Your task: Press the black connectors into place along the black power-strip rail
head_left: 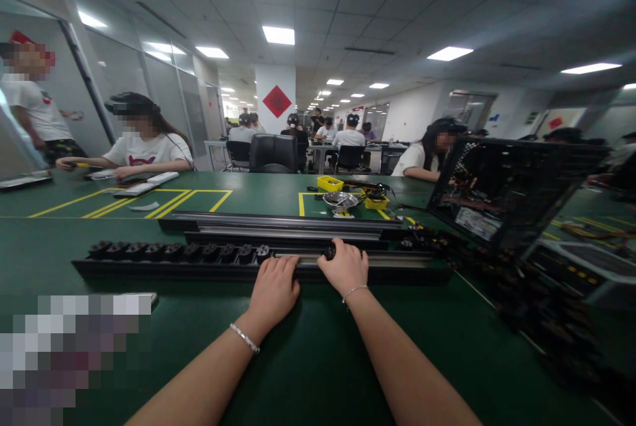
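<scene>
A long black rail lies across the green table, with a row of round black parts seated along its left half. My left hand rests on the rail just right of the last part, fingers together and stretched flat over its edge. Farther right, my right hand pinches a small round black part between thumb and fingers at the rail's channel. Behind the rail lie more long black and silver rails, parallel to it.
An open computer case stands at the right, beside a heap of black parts. A metal bowl and yellow bins sit beyond the rails. People sit across the table.
</scene>
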Available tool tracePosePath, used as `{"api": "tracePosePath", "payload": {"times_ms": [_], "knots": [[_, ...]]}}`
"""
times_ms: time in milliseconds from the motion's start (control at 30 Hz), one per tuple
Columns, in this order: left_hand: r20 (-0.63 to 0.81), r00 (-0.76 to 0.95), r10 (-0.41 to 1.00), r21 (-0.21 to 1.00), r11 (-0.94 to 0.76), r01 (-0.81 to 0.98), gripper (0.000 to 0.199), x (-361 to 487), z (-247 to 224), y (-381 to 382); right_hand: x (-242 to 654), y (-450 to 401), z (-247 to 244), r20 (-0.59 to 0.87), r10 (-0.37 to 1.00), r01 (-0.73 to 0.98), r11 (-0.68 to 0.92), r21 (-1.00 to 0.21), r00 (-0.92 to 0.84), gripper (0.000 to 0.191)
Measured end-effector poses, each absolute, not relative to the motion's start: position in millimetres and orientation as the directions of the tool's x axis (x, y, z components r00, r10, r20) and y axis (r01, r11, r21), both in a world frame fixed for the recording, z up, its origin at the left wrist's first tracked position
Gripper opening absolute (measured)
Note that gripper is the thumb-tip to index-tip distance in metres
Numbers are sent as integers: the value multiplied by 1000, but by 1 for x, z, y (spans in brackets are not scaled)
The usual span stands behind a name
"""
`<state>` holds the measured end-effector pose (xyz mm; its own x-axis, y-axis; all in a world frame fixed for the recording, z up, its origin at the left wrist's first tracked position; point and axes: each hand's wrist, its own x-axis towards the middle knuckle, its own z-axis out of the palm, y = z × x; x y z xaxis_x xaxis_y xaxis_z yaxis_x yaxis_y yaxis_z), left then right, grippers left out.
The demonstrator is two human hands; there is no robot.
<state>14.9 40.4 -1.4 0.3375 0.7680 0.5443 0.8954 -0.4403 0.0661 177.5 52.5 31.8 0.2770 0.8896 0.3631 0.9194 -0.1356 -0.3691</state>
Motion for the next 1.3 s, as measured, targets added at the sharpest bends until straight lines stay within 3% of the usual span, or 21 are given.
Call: {"api": "tracePosePath", "payload": {"times_ms": [900, 1300], "knots": [[558, 333, 761, 85, -451, 888, 43, 15, -1, 40, 193, 51, 37, 292, 910, 915, -182, -359, 295, 47], [563, 329, 759, 90, -451, 888, 43, 15, -1, 40, 195, 48, 31, 357, 889, 920, -149, -363, 286, 47]]}}
